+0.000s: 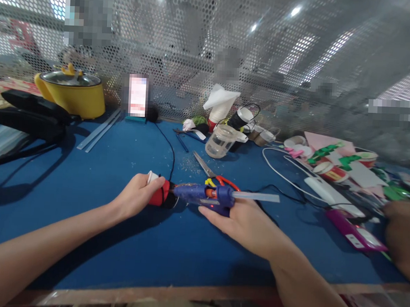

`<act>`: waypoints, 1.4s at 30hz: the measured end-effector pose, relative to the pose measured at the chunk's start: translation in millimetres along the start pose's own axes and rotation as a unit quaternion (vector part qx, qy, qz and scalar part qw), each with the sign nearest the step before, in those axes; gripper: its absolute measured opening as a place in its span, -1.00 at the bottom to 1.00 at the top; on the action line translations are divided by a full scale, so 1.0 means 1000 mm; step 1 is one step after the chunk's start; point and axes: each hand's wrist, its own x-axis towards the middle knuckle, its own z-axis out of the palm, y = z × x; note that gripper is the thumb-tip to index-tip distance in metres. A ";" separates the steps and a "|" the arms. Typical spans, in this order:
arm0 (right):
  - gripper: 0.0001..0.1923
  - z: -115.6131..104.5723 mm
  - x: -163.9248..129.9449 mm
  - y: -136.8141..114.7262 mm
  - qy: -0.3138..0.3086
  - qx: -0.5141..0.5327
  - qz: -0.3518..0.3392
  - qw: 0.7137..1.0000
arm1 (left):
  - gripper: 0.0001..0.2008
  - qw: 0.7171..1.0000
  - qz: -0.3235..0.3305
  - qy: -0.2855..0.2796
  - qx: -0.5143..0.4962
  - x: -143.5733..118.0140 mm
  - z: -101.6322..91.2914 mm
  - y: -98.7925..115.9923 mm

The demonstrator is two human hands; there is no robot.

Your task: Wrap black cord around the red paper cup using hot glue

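My left hand point(135, 196) grips a small red paper cup point(158, 194) with a white rim and a black end, held on its side. My right hand point(246, 223) is wrapped round a blue hot glue gun point(193, 193); a clear glue stick point(255, 197) juts from its back. The gun's nozzle points left and is at the cup's black end; whether they touch I cannot tell. A small red light glows on the gun's handle. Just beyond the gun lie scissors point(207, 167) with red and yellow handles, partly hidden by it.
Behind stand a clear plastic cup point(221, 143), stacked paper cups point(220, 110) and a lit phone point(138, 96). A yellow pot point(76, 96) and glue sticks point(100, 131) are at left. At right are a white power strip point(332, 195), a purple power strip point(356, 230), cables and another person's blurred hand point(403, 234).
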 end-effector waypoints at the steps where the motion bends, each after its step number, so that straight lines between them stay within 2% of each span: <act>1: -0.78 -0.001 0.001 0.000 -0.003 0.019 0.010 1.000 | -0.66 1.000 0.005 -0.002 0.006 0.000 0.000 0.000; 7: -0.77 -0.005 0.008 -0.002 -0.001 0.095 0.031 0.995 | -0.64 0.999 0.031 -0.010 0.037 -0.002 -0.002 0.001; 16: -0.72 -0.004 0.013 -0.002 -0.015 0.154 0.051 0.987 | -0.66 0.997 0.055 -0.011 0.044 -0.003 -0.002 0.001; 31: -0.64 -0.004 0.021 0.000 -0.049 0.159 0.079 0.983 | -0.64 0.995 0.053 -0.002 0.079 -0.004 -0.002 0.001; 37: -0.70 -0.004 0.022 0.001 -0.059 0.154 0.082 0.983 | -0.64 0.995 0.055 -0.013 0.083 -0.007 -0.002 0.001; 42: -0.77 -0.007 0.021 0.005 -0.076 0.193 0.085 0.975 | -0.63 0.989 0.088 -0.023 0.112 -0.009 -0.003 0.002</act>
